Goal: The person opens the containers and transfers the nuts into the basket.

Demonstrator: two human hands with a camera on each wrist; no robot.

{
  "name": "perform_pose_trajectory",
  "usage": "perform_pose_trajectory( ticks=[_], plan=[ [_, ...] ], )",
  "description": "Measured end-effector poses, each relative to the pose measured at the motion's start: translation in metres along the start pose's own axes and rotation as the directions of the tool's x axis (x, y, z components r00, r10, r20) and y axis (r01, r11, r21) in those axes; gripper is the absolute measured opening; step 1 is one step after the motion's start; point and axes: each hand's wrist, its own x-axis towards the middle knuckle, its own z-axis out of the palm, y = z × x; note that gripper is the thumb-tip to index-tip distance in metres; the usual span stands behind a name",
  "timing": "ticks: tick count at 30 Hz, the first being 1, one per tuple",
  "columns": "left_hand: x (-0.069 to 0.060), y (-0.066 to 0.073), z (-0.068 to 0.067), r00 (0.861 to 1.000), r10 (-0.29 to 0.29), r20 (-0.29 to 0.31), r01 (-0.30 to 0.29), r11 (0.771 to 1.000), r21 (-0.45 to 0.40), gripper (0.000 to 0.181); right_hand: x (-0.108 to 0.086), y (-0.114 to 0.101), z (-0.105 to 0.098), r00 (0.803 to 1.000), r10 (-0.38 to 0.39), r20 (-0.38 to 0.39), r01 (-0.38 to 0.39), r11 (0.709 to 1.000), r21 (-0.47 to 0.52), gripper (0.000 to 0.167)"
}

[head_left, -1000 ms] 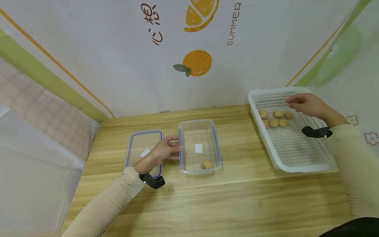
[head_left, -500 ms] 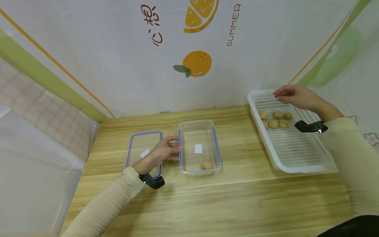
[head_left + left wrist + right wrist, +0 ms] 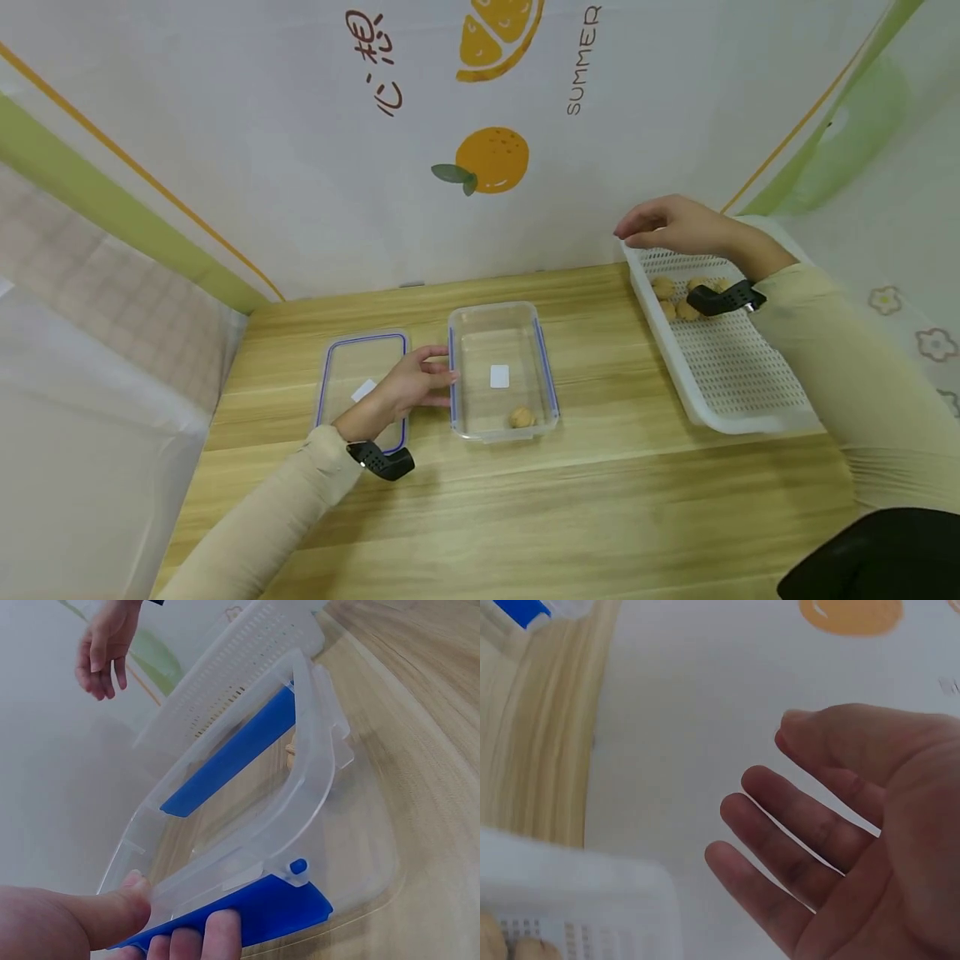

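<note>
My left hand point(image 3: 417, 382) grips the left side of a clear plastic food container point(image 3: 491, 333) with blue clips. In the left wrist view, the thumb lies at the rim and the fingers press against the blue clip point(image 3: 285, 911). One walnut point(image 3: 522, 417) lies in the container's near right corner. Above the far left corner of a white plastic basket point(image 3: 693, 400), my right hand point(image 3: 678, 225) hovers with loosely bent fingers and nothing visible in them. Several walnuts point(image 3: 663, 288) lie in the basket, partly hidden by the right wrist's camera.
The container's clear lid point(image 3: 360, 354) with a blue seal lies on the wooden table point(image 3: 525, 517), partly under the left forearm. A white printed curtain point(image 3: 300, 167) hangs along the table's back edge. A black object point(image 3: 877, 554) shows at bottom right.
My right hand has moved left across the basket to its far left corner, still holding nothing visible. The left hand keeps its grip on the container. The view has shifted slightly.
</note>
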Motion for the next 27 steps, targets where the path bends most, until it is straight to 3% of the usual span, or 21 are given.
perform_pose_trajectory(
  ticks=[8, 15, 21, 27],
  plan=[
    [0.0, -0.001, -0.001, 1.0, -0.002, 0.001, 0.002, 1.0, 0.001, 0.062, 0.028, -0.027, 0.023, 0.987, -0.128, 0.101, 0.125, 0.991, 0.041, 0.02],
    [-0.001, -0.002, -0.001, 1.0, 0.011, 0.0, -0.011, 1.0, 0.008, 0.062, 0.049, -0.054, 0.043, 0.946, -0.194, 0.261, 0.177, 0.98, 0.086, 0.019],
    [-0.002, -0.002, -0.001, 1.0, 0.003, -0.006, -0.003, 1.0, 0.004, 0.062, 0.065, -0.073, 0.064, 0.862, -0.262, 0.434, 0.2, 0.962, 0.185, 0.024],
    [-0.001, -0.002, -0.001, 1.0, 0.003, -0.01, -0.003, 1.0, -0.005, 0.061, 0.08, -0.085, 0.087, 0.753, -0.317, 0.577, 0.195, 0.944, 0.265, 0.031]
  ],
)
